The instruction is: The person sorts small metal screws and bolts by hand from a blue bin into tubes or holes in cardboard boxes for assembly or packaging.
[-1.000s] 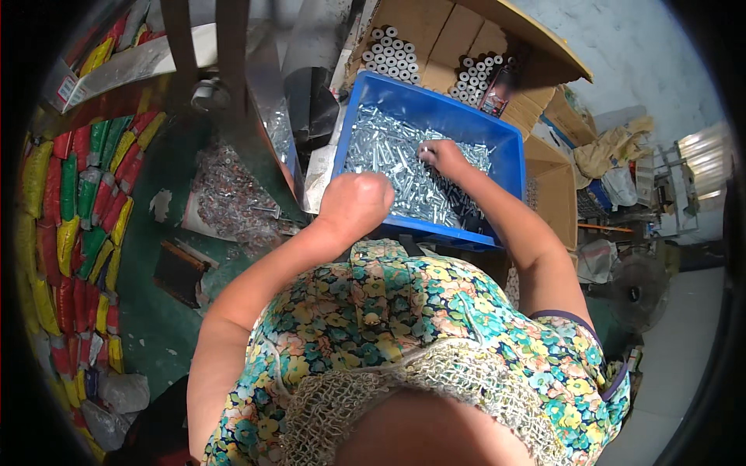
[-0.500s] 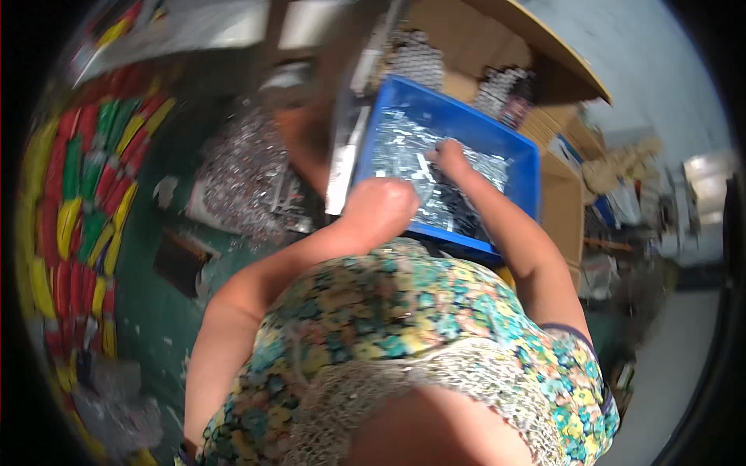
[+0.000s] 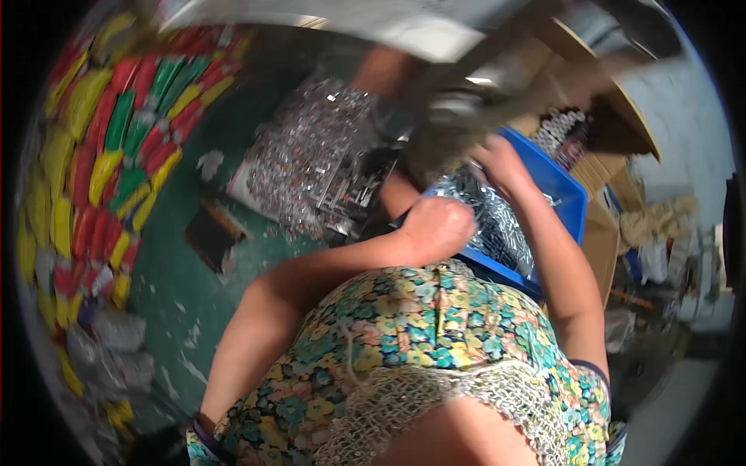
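A blue plastic bin (image 3: 571, 206), filled with small shiny metal pieces (image 3: 501, 225), stands just ahead of my body. At its near left corner, my left hand (image 3: 439, 229) is closed in a fist; whatever lies inside it is hidden. Over the far part of the bin, my right hand (image 3: 501, 165) has its fingers bent together beside a blurred machine part (image 3: 458, 128). I cannot make out what those fingertips hold.
Left of the machine, a heap of small glinting pieces (image 3: 303, 147) lies on the green floor (image 3: 171, 303). Red, yellow and green bundles (image 3: 101, 179) are stacked at far left. An open cardboard box (image 3: 602, 248) stands right of the bin, and a dark flat piece (image 3: 211, 235) lies on the floor.
The view has swung, so the bin and heap sit further right, and the blurred machine part now covers the bin's far left. My right hand has moved from inside the bin to the machine part.
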`<state>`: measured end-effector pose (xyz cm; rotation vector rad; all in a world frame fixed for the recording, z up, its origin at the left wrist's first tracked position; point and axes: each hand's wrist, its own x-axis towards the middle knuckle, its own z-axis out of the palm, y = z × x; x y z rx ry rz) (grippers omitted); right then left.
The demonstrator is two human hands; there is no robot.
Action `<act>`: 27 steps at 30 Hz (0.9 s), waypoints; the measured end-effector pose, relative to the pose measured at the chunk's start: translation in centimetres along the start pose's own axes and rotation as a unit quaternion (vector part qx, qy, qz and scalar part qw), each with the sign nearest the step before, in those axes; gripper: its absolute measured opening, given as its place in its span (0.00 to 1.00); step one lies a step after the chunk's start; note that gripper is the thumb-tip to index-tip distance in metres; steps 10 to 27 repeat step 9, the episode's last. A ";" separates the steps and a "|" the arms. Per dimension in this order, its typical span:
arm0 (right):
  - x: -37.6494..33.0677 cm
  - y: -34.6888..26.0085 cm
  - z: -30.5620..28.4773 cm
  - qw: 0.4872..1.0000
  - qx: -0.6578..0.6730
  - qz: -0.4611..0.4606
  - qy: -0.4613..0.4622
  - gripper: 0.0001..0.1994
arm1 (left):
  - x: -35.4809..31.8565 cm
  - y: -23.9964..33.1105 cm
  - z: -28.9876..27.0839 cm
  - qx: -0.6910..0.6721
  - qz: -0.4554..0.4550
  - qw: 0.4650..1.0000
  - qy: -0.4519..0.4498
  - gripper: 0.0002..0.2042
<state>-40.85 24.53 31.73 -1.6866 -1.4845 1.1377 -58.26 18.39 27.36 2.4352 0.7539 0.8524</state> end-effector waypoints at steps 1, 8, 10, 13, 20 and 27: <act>2.6 0.1 0.3 0.999 0.021 -0.029 -0.026 0.13 | 0.3 0.2 -0.2 0.023 0.003 1.000 -0.013 0.10; 0.3 -1.0 -2.5 0.981 0.163 -0.049 0.094 0.18 | 1.4 0.9 -0.4 0.002 0.001 1.000 -0.008 0.11; -2.0 1.0 -4.8 0.975 0.178 -0.071 0.113 0.18 | 1.5 0.8 -0.2 0.011 -0.004 1.000 -0.017 0.10; -2.0 1.0 -4.8 0.975 0.178 -0.071 0.113 0.18 | 1.5 0.8 -0.2 0.011 -0.004 1.000 -0.017 0.10; -2.0 1.0 -4.8 0.975 0.178 -0.071 0.113 0.18 | 1.5 0.8 -0.2 0.011 -0.004 1.000 -0.017 0.10; -2.0 1.0 -4.8 0.975 0.178 -0.071 0.113 0.18 | 1.5 0.8 -0.2 0.011 -0.004 1.000 -0.017 0.10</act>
